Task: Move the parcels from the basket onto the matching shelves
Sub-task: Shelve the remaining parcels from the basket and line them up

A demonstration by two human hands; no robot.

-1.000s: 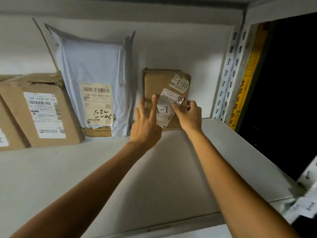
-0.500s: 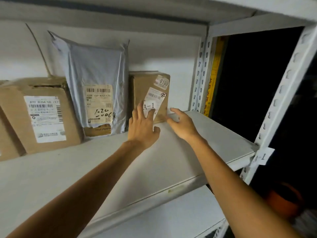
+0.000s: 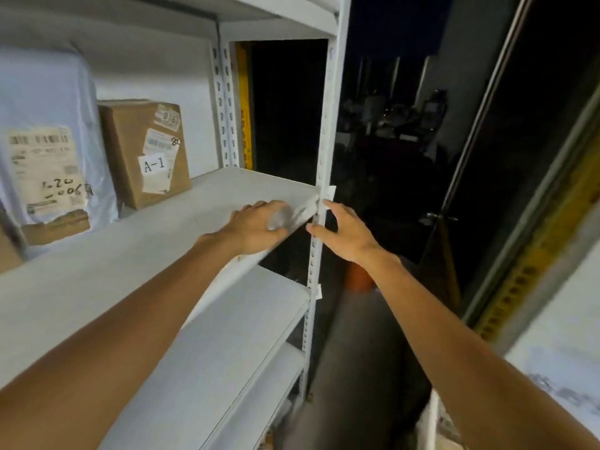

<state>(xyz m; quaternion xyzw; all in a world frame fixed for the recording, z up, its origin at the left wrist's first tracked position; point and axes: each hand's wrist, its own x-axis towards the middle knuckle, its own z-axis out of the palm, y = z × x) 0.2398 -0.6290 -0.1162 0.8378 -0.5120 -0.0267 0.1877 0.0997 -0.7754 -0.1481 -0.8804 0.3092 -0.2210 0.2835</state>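
Box: a brown cardboard parcel stands upright at the back of the upper shelf, left of centre in the frame. Its front carries a barcode label, a white "A-1" sticker and a small sticker reading "018".
Neighbour: a grey mailer bag with a printed label stands just left of the parcel, close against it. The corner of another brown box shows at the far left edge.
Left hand: palm down over the shelf's front right corner, well apart from the parcel. The fingers are stretched forward and hold nothing. Their tips are blurred, so I cannot tell what they touch.
Right hand: at centre frame beside the white upright post, fingers and thumb spread wide, empty, with the thumb tip at the post.
Tag: a small white tag sticks out from the post just above the right hand.
Lower shelf: white, below both forearms.
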